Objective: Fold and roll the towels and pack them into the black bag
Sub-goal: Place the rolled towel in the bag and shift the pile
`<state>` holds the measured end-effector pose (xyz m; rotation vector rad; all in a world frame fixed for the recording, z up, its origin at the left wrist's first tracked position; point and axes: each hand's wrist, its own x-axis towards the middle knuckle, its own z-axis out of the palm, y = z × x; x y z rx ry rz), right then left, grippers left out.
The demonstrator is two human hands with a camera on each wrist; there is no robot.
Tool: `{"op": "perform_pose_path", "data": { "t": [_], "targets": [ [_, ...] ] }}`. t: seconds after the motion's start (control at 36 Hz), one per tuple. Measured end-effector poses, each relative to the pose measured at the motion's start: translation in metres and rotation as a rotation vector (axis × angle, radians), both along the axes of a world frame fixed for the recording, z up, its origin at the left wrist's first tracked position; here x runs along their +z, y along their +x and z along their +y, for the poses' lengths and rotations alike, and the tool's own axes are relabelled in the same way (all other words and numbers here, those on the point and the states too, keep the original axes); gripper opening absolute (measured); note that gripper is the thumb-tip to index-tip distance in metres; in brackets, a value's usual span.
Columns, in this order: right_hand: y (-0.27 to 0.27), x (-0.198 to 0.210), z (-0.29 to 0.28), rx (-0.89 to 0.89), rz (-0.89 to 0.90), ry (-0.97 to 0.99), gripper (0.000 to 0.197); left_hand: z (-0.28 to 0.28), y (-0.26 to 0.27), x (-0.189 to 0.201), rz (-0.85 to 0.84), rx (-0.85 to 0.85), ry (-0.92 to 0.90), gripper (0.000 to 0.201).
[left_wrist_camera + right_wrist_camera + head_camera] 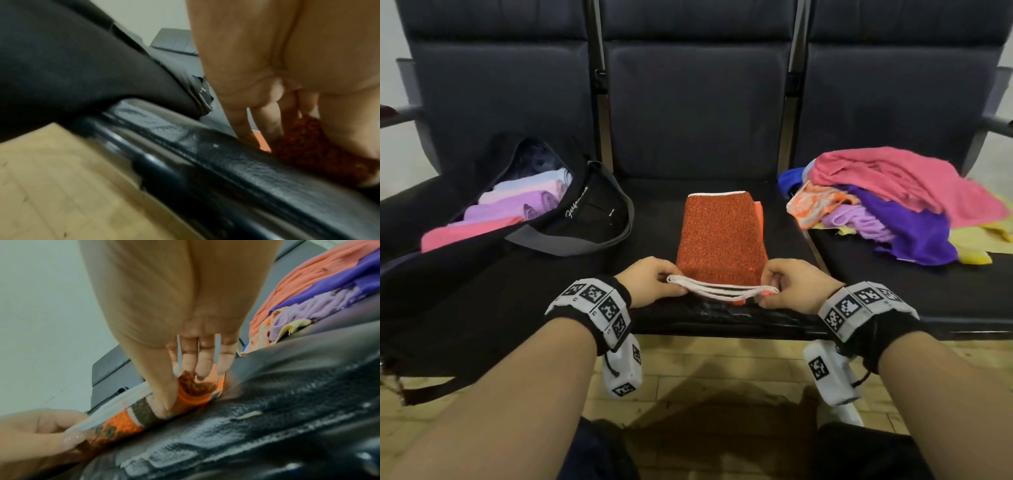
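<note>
An orange towel (720, 233) with white edging lies folded into a long strip on the middle seat. My left hand (654, 282) pinches its near left corner and my right hand (787, 286) pinches the near right corner, lifting the white-edged end. The wrist views show the orange towel (193, 391) curled under the right fingers and the same towel (304, 142) under my left hand (267, 113). The black bag (571, 212) stands open on the left seat, holding several rolled towels (517, 205) in pink, lilac and pale blue.
A loose heap of towels (893, 202) in pink, purple, lilac, yellow and orange print lies on the right seat. The dark padded seat edge (722, 318) runs just below my hands. Seat backs rise behind; a wooden floor lies below.
</note>
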<state>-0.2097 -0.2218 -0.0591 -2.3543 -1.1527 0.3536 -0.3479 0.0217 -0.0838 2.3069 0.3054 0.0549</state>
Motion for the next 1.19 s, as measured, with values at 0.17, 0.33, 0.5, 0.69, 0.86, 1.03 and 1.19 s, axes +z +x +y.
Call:
{"op": "perform_pose_path", "data": {
  "t": [0.17,0.33,0.5,0.69,0.86,1.03,1.19],
  "targets": [
    [0.007,0.000,0.002,-0.077,0.113,0.076,0.015,-0.003,-0.001,-0.003,-0.075,0.104,-0.045,0.006],
    [0.010,-0.001,-0.005,-0.087,0.153,0.123,0.011,-0.008,-0.003,-0.005,-0.145,0.173,-0.260,0.006],
    [0.012,-0.007,-0.007,-0.136,0.148,0.149,0.004,-0.023,0.003,-0.009,-0.193,0.288,-0.331,0.015],
    [0.011,-0.016,-0.001,-0.216,0.153,0.053,0.013,-0.030,0.009,-0.005,-0.069,0.439,-0.462,0.012],
    [0.009,-0.018,0.004,-0.305,0.128,-0.033,0.013,-0.031,0.012,-0.001,-0.028,0.414,-0.399,0.002],
    [0.005,-0.017,0.009,-0.366,0.025,-0.073,0.015,-0.031,0.018,-0.002,0.005,0.426,-0.283,0.007],
    [0.000,-0.018,0.011,-0.225,-0.212,-0.013,0.018,-0.039,0.015,-0.005,-0.188,0.306,0.177,0.020]
  ]
}}
